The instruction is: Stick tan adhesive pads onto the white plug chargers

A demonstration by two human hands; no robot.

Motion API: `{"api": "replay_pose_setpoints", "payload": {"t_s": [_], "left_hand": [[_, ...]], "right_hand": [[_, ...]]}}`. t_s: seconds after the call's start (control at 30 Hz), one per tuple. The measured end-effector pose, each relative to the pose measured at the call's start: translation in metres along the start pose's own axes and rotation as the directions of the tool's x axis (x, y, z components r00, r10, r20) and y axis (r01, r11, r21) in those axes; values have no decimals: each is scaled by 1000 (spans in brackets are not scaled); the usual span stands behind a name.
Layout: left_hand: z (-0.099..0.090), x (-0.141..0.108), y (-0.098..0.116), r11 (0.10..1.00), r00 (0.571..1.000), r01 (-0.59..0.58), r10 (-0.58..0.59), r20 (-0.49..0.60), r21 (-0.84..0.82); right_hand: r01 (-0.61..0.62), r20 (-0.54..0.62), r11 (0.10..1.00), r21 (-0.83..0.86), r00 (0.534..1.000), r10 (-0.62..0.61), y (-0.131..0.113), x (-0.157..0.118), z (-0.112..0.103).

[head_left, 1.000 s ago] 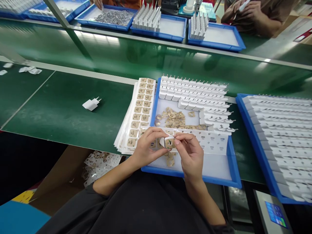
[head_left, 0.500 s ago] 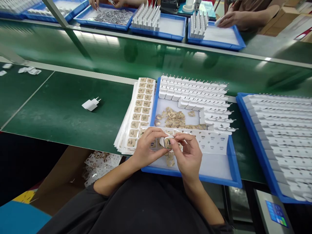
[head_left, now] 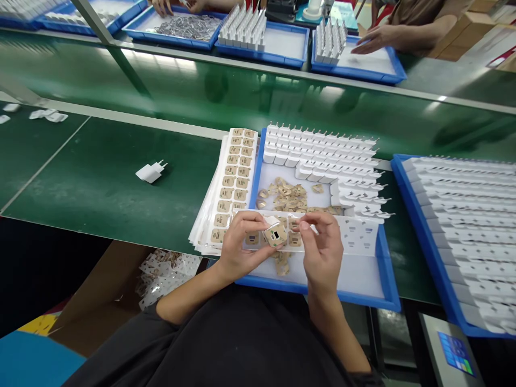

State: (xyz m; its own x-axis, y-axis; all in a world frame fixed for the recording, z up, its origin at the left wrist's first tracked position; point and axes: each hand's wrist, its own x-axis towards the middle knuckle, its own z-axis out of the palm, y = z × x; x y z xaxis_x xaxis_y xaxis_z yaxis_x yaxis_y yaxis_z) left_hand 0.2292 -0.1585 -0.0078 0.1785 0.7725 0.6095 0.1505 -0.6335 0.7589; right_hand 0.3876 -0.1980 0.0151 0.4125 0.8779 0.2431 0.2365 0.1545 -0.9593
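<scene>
My left hand (head_left: 242, 243) pinches a white charger plug (head_left: 276, 235) between thumb and fingers. The end facing me carries a tan sticker with port cut-outs. Just right of it, my right hand (head_left: 321, 244) is closed with thumb and forefinger pressed together; whatever sits between those fingertips is too small to make out. Under both hands a sticker sheet (head_left: 355, 234), partly stripped, lies across the blue tray (head_left: 388, 274). Peeled tan backing pieces (head_left: 291, 195) are heaped in that tray, beside rows of white charger plugs (head_left: 318, 153).
A stack of sticker sheets (head_left: 227, 188) lies left of the tray. One loose plug (head_left: 150, 172) rests on the green bench. At right stands another full blue tray (head_left: 439, 242). Below left, a cardboard box (head_left: 105, 290) holds discarded sheets. Across the bench, co-workers' hands (head_left: 377, 38) are over trays.
My right hand has moved off the plug to the right. The plug has turned in my left hand, so its stickered end shows more fully. A co-worker's hand no longer holds a white piece.
</scene>
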Motion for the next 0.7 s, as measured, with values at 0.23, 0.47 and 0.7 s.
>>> {"api": "replay_pose_setpoints", "payload": {"t_s": [0.23,0.47,0.7], "left_hand": [[6,1,2,998,999,-37,38,-28,48],[12,-3,3,998,998,-54,54,-29,8],[14,-2,7,989,992,-127,128,-10,77]], "right_hand": [[-161,320,939,305,946,58,1,-8,9],[-101,248,952,290,968,28,-3,-10,15],[-148,178,912,383,980,84,-1,-12,19]]}}
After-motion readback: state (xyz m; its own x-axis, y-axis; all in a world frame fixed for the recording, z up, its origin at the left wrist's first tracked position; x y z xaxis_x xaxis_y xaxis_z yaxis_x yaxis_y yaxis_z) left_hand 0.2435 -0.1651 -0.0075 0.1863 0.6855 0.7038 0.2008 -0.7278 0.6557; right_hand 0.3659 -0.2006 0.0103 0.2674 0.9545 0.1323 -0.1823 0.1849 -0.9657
